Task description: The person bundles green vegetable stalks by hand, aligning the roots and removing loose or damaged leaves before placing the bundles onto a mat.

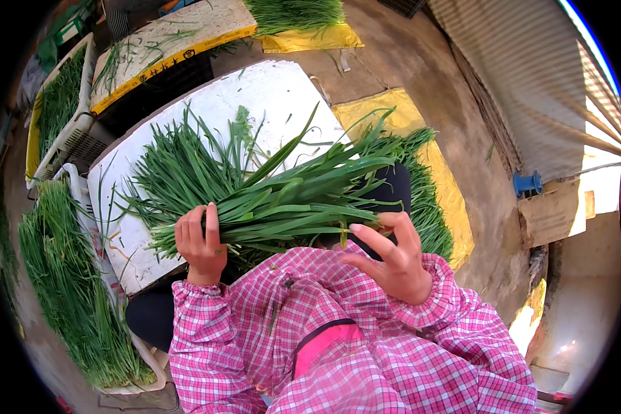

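Note:
A bunch of long, flat green garlic chives (290, 196) lies across in front of me, pale stem ends at the left and leaf tips at the right. Around its stem end, my left hand (201, 243) is closed. My right hand (401, 259) is by the leaf tips, thumb and forefinger apart, close to a yellowed tip. Beyond the held bunch, a loose heap of chives (176, 155) rests on a white board (272, 86), with leaf scraps scattered about.
At the left stand a white crate (155, 362) heaped with chives and another crate (83, 148). Chives (431, 200) lie on yellow sheeting (455, 228) to the right. Farther off are a second work board (207, 24), more chives (293, 14) and a blue spool-like object (528, 184).

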`<state>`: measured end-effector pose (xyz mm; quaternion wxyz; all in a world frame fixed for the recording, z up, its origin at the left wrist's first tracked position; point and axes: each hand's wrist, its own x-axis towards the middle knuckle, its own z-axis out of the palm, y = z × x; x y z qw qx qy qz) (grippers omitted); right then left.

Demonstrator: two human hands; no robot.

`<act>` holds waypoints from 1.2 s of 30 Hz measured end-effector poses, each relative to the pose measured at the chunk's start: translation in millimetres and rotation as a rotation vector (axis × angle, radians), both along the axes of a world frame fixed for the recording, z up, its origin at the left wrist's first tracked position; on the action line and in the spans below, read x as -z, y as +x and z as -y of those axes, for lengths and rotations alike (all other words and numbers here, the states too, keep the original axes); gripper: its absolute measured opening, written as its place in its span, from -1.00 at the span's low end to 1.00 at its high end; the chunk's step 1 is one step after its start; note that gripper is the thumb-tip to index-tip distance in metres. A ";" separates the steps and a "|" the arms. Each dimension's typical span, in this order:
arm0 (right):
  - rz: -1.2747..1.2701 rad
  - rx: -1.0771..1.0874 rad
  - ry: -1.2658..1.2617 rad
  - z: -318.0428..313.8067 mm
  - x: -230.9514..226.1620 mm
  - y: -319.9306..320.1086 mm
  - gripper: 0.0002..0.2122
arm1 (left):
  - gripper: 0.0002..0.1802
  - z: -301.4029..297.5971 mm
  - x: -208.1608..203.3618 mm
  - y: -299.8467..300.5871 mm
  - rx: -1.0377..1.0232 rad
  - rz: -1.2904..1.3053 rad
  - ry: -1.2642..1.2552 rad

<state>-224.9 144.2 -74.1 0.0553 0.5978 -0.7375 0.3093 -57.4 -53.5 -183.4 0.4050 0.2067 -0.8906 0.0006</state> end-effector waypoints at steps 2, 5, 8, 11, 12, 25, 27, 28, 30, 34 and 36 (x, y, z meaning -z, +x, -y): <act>-0.039 0.031 -0.042 7.4 11.3 1.6 -0.71 | -0.50 0.6 2.2 -0.5 0.008 0.008 -0.022; -0.078 0.024 -0.121 7.3 10.7 0.8 -0.79 | -0.55 -0.1 2.1 -0.7 -0.001 0.006 -0.031; 0.121 0.026 -0.233 -5.4 8.2 -5.9 -0.80 | -0.60 1.0 4.9 4.1 -0.027 0.016 -0.023; 0.319 0.101 -0.170 -10.9 4.5 -19.4 -0.91 | -0.56 3.8 3.2 6.8 -0.040 -0.011 -0.005; 0.316 0.081 -0.102 -9.2 3.2 -25.4 -0.93 | -0.55 4.1 3.9 7.9 -0.059 -0.021 0.007; 0.662 -0.284 0.377 -8.9 32.8 -43.8 -0.73 | -0.60 19.4 -18.3 12.0 0.003 0.046 -0.009; 0.656 -0.067 0.255 -7.3 37.0 -34.7 -0.76 | -0.63 29.0 -28.5 21.2 -0.083 0.092 -0.041; 0.650 0.047 0.194 -8.1 38.4 -29.3 -0.77 | -0.65 30.6 -30.7 23.7 -0.127 0.107 -0.023; 0.461 0.128 0.029 -9.3 37.3 -19.4 -0.77 | -0.66 29.9 -29.0 22.1 -0.158 0.081 0.005; 0.191 0.124 -0.230 3.3 32.3 -1.5 -0.76 | -0.67 23.9 -30.4 20.2 -0.190 0.038 0.080; 0.055 0.064 -0.286 13.1 23.5 4.5 -0.75 | -0.67 22.7 -32.4 21.2 -0.199 0.035 0.091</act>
